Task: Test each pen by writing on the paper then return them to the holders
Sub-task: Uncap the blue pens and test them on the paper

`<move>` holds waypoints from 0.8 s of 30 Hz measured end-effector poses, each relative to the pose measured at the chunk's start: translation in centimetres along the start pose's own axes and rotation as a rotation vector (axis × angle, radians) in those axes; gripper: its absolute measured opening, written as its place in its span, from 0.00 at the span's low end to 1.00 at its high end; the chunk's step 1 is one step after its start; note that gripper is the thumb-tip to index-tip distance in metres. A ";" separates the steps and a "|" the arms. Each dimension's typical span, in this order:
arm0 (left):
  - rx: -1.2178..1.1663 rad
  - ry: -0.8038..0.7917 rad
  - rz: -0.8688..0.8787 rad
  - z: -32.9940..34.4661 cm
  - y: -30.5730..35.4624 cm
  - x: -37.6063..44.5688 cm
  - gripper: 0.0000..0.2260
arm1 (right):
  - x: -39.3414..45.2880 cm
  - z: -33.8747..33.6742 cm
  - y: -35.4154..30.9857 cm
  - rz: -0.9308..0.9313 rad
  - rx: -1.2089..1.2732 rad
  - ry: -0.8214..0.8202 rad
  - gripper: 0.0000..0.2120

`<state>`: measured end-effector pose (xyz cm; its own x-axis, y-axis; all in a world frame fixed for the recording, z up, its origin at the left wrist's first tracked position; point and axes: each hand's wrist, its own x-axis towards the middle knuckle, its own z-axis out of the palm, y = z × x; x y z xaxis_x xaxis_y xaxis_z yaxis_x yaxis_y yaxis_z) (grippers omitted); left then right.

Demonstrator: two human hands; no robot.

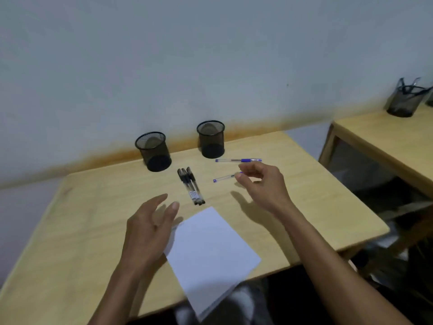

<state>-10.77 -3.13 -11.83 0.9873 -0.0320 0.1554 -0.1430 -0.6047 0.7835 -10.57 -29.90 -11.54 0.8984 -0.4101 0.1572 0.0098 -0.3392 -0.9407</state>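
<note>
Two empty black mesh holders stand at the back of the wooden table [98, 214], the left holder [154, 151] and the right holder [211, 139]. Three black pens [191, 186] lie side by side in front of them. One blue pen [238, 160] lies beside the right holder. A second blue pen [223, 178] has its right end pinched between the thumb and forefinger of my right hand [262, 184]. My left hand [150, 228] hovers open over the left edge of the white paper [210, 249], which hangs over the table's front edge.
A second wooden table [384, 137] stands to the right across a gap, with another black mesh holder [404, 99] with dark items in it. A pale wall runs behind both tables.
</note>
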 end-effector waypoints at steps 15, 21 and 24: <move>0.549 -0.299 0.163 2.6 -4.5 -0.7 0.37 | 6.0 3.5 4.0 -0.381 -0.965 -0.138 0.07; 0.544 -0.329 0.230 2.4 -4.6 0.5 0.35 | 4.7 3.6 3.6 -0.373 -0.960 -0.133 0.09; 0.522 -0.314 0.237 2.5 -4.7 0.6 0.29 | 2.9 3.5 2.9 -0.326 -0.797 -0.139 0.14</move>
<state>-9.28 -2.29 -16.96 0.9178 -0.3947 0.0431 -0.3847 -0.8572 0.3422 -6.37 -29.08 -14.90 0.9503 -0.0999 0.2950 0.0124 -0.9344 -0.3561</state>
